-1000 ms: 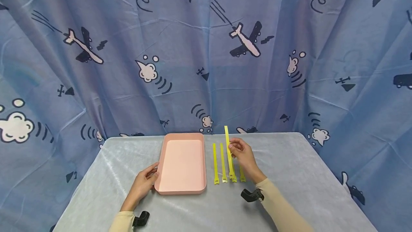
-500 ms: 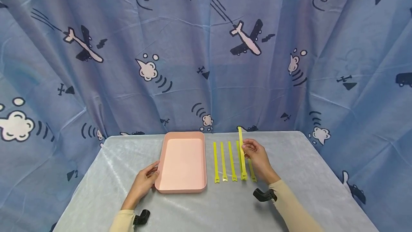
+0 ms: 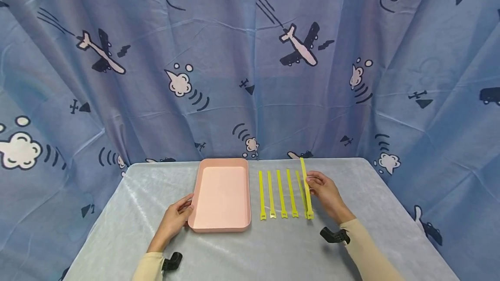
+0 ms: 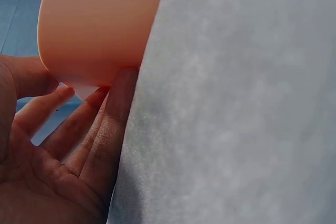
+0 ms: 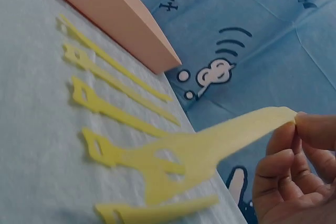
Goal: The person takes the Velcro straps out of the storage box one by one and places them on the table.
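In the head view a shallow pink tray (image 3: 220,198) lies on the table. At its left edge my left hand (image 3: 173,220) holds it lightly; in the left wrist view the thumb (image 4: 39,80) is at the rim and the fingertips meet the outer side of the tray. To the right of the tray, several yellow slotted-head cable straps (image 3: 281,196) lie in a row, heads toward me. My right hand (image 3: 328,194) pinches another yellow cable strap (image 5: 252,127) near its plain end. It is tilted up, its slotted head low over the rightmost straps.
A light grey cloth covers the table (image 3: 281,255), whose back edge meets a blue printed curtain (image 3: 250,64). Each wrist wears a black camera mount (image 3: 335,235). In the right wrist view the tray's side wall (image 5: 113,19) stands beyond the strap row.
My right hand has moved to the right, carrying the pinched strap past the row, so more of the lying straps show. My left hand and the tray stay in place.
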{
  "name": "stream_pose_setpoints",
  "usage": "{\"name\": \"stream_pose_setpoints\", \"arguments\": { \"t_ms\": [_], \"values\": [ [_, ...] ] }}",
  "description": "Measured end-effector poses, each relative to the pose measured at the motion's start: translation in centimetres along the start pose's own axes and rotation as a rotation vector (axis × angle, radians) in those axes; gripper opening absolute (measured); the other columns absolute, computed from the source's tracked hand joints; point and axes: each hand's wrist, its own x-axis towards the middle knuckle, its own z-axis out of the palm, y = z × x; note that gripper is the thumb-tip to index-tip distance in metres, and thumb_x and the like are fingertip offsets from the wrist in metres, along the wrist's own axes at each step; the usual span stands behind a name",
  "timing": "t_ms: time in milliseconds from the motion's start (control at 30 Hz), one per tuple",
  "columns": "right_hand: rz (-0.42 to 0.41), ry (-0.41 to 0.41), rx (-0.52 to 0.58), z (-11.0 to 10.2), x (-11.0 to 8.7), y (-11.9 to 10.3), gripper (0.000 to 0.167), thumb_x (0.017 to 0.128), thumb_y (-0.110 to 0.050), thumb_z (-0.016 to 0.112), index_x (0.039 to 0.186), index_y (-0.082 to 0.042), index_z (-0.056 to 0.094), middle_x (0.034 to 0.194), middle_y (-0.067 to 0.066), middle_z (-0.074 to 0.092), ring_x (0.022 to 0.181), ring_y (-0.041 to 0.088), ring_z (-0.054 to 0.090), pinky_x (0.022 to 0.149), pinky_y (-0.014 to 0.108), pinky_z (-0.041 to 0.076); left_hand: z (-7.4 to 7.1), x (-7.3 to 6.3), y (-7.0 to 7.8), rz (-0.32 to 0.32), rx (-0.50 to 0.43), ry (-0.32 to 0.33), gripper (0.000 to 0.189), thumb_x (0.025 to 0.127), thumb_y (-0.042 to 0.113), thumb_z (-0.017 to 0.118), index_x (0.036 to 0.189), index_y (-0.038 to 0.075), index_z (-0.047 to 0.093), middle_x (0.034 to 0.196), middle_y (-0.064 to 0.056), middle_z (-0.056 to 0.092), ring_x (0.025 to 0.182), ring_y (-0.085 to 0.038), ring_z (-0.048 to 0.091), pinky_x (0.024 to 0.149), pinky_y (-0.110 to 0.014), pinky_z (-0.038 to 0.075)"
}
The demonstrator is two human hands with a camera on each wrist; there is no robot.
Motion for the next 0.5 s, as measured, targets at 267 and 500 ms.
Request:
{"name": "stream_pose_setpoints", "arguments": {
  "t_ms": [267, 500],
  "values": [
    [0.034, 0.001, 0.033, -1.3, 0.2, 0.6, 0.036, 0.101, -0.020, 0.056, 0.131, -0.002, 0.045, 0.091, -0.015, 0.062, 0.080, 0.002, 0.055, 0.070, 0.020, 0.047, 0.0, 0.1, 0.1, 0.000, -0.006, 0.000, 0.047, 0.099, 0.014, 0.057, 0.145, 0.016, 0.050, 0.137, -0.023, 0.056, 0.109, -0.026, 0.065, 0.061, -0.028, 0.055],
    [0.068, -0.022, 0.060, -2.2, 0.7, 1.4, 0.036, 0.101, -0.016, 0.056, 0.131, 0.000, 0.045, 0.088, -0.011, 0.062, 0.075, 0.004, 0.053, 0.065, 0.019, 0.044, 0.0, 0.1, 0.0, -0.001, -0.005, -0.002, 0.048, 0.099, 0.013, 0.056, 0.146, 0.016, 0.049, 0.138, -0.023, 0.056, 0.108, -0.025, 0.065, 0.061, -0.029, 0.055]
  ]
}}
